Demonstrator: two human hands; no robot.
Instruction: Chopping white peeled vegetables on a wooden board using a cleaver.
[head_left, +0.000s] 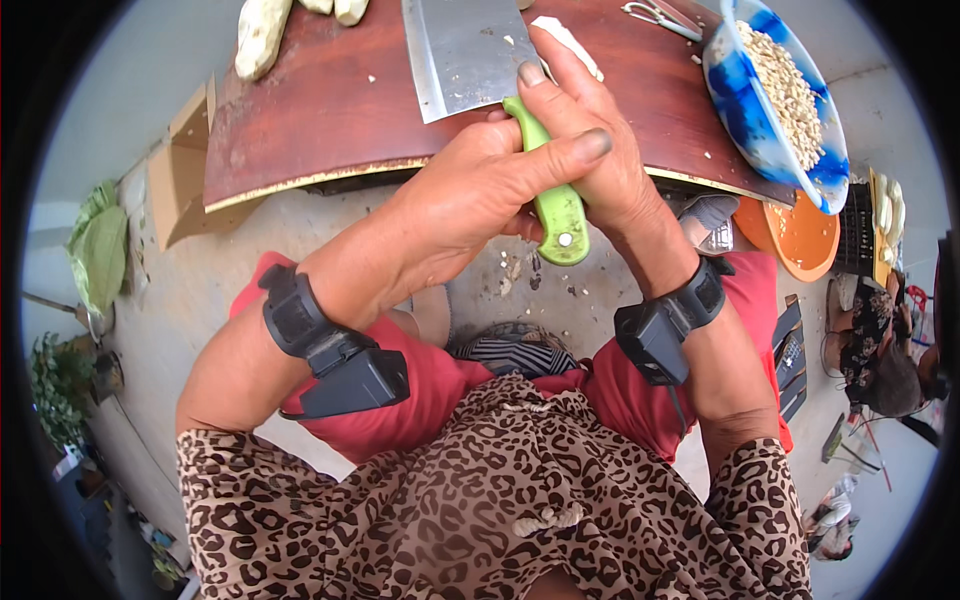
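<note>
A cleaver (472, 60) with a wide metal blade and a green handle lies flat over the brown-red tabletop (322, 112). My left hand (465, 169) is wrapped round the handle, thumb across its top, fingers partly hidden below. Against the handle's other side lies my right hand (592, 127), its thumb and a finger by the blade's edge. A white peeled piece (574, 45) shows just past those fingers; whether they grip it is hidden. Peeled pale roots (262, 37) rest at the table's far left. Chopped pale bits (787, 97) fill part of a blue-and-white basin (724, 82).
A peeler (664, 19) lies at the back right of the table. Beyond the right corner are an orange basin (806, 240), a black crate (855, 232) and other people farther off. A cardboard box (176, 180) stands at the left edge; a green bag (97, 247) is farther left.
</note>
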